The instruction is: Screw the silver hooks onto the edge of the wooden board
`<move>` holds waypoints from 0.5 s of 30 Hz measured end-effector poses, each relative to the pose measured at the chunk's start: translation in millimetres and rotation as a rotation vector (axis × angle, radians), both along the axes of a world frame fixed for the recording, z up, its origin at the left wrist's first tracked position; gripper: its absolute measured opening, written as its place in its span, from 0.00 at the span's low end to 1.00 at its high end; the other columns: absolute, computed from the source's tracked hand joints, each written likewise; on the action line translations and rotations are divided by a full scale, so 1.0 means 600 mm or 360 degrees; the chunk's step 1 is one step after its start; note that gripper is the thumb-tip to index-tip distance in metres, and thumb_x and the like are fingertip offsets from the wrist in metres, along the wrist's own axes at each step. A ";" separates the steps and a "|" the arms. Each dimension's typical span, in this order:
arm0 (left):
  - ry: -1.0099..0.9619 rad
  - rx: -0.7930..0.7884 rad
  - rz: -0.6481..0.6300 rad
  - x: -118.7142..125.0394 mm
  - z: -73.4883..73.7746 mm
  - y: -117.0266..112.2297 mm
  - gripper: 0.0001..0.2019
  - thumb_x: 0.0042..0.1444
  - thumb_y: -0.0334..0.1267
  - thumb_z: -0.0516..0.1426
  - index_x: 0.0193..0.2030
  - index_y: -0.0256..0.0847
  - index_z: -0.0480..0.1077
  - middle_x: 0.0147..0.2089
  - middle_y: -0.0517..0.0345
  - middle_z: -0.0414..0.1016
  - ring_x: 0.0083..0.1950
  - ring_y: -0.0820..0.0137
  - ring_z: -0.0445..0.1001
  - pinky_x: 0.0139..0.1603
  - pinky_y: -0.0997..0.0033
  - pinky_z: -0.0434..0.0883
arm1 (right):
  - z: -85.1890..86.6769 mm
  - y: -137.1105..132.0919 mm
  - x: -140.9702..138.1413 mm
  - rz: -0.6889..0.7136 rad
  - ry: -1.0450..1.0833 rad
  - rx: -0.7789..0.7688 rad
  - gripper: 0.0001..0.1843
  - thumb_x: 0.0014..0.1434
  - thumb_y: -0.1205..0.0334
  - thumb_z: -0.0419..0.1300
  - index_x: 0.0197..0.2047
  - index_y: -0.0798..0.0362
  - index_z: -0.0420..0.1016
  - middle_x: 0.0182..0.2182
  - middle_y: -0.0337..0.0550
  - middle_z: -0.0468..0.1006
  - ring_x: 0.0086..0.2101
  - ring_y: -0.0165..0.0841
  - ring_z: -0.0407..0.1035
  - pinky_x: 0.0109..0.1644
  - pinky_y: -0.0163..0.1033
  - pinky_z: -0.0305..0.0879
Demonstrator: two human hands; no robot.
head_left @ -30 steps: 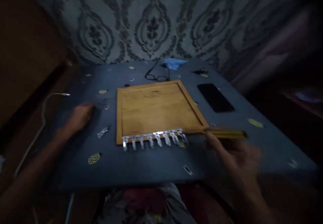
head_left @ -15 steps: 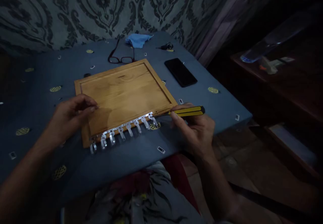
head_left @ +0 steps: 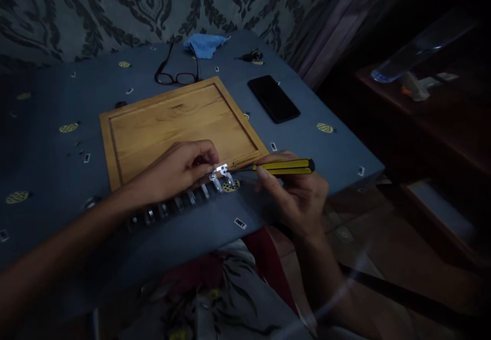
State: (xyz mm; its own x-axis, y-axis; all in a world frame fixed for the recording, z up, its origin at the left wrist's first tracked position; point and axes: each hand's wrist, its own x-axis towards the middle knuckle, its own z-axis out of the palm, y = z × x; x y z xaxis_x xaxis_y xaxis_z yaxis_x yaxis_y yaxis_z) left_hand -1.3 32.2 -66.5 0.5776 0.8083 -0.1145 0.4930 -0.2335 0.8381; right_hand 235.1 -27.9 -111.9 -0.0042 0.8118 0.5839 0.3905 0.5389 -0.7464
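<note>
A wooden board (head_left: 172, 120) with a raised rim lies on a blue patterned tablecloth (head_left: 57, 176). Along its near edge runs a row of several small metal hooks (head_left: 180, 202). My left hand (head_left: 176, 168) reaches across the board's near edge, fingers pinched on a small metal piece (head_left: 221, 168) at the row's right end. My right hand (head_left: 295, 191) grips a yellow-and-black screwdriver (head_left: 286, 166) held level, its thin tip pointing left at that metal piece by the board's near right corner.
Beyond the board lie black-framed glasses (head_left: 176, 74), a blue cloth (head_left: 205, 44), a dark phone (head_left: 273, 98) and a small dark object (head_left: 251, 55). The table edge drops off on the right toward a dark wooden shelf (head_left: 422, 99). Patterned fabric covers my lap.
My left hand has moved right from the board's left side to the right end of the hook row and pinched a metal piece. The screwdriver stays near the corner.
</note>
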 end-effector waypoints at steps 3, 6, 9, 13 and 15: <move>0.0034 -0.0019 -0.0119 0.021 -0.009 0.018 0.05 0.61 0.35 0.56 0.40 0.41 0.72 0.39 0.58 0.78 0.39 0.68 0.78 0.41 0.68 0.72 | 0.000 -0.002 0.000 -0.0002 0.0002 -0.0021 0.06 0.65 0.69 0.66 0.36 0.49 0.81 0.33 0.39 0.84 0.32 0.33 0.78 0.40 0.41 0.76; 0.0118 -0.0043 -0.0227 0.030 -0.012 0.032 0.05 0.61 0.32 0.56 0.41 0.41 0.72 0.40 0.57 0.78 0.41 0.68 0.78 0.41 0.68 0.73 | -0.002 -0.003 -0.001 -0.0021 0.0011 -0.0039 0.04 0.66 0.68 0.66 0.40 0.49 0.82 0.31 0.38 0.83 0.33 0.34 0.78 0.41 0.42 0.76; 0.0224 -0.0078 -0.0307 0.034 -0.012 0.042 0.05 0.60 0.30 0.56 0.42 0.40 0.72 0.40 0.57 0.78 0.40 0.68 0.77 0.41 0.69 0.72 | -0.003 -0.004 -0.001 -0.0003 0.0004 0.0008 0.07 0.66 0.68 0.66 0.35 0.49 0.80 0.30 0.38 0.83 0.36 0.35 0.78 0.43 0.43 0.76; 0.0235 -0.0148 -0.0331 0.037 -0.015 0.048 0.04 0.61 0.31 0.56 0.41 0.40 0.71 0.39 0.57 0.78 0.39 0.69 0.76 0.39 0.71 0.71 | -0.002 -0.005 0.000 0.0018 -0.0004 0.0007 0.08 0.66 0.70 0.66 0.35 0.49 0.80 0.29 0.37 0.83 0.37 0.35 0.79 0.45 0.43 0.76; 0.0242 -0.0164 -0.0321 0.039 -0.017 0.050 0.03 0.60 0.31 0.56 0.41 0.40 0.71 0.38 0.58 0.77 0.37 0.69 0.76 0.38 0.71 0.70 | -0.001 -0.004 0.001 0.0029 -0.0002 0.0010 0.09 0.66 0.71 0.66 0.34 0.49 0.79 0.30 0.38 0.83 0.37 0.34 0.79 0.45 0.43 0.76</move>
State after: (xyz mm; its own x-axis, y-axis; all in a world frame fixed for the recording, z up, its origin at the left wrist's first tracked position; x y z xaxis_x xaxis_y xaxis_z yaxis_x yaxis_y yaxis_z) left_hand 22.3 62.2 -76.8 0.6955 0.6583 -0.2879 0.5671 -0.2568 0.7826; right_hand 235.6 -30.6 -112.7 -0.0195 0.8081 0.5887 0.3815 0.5503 -0.7427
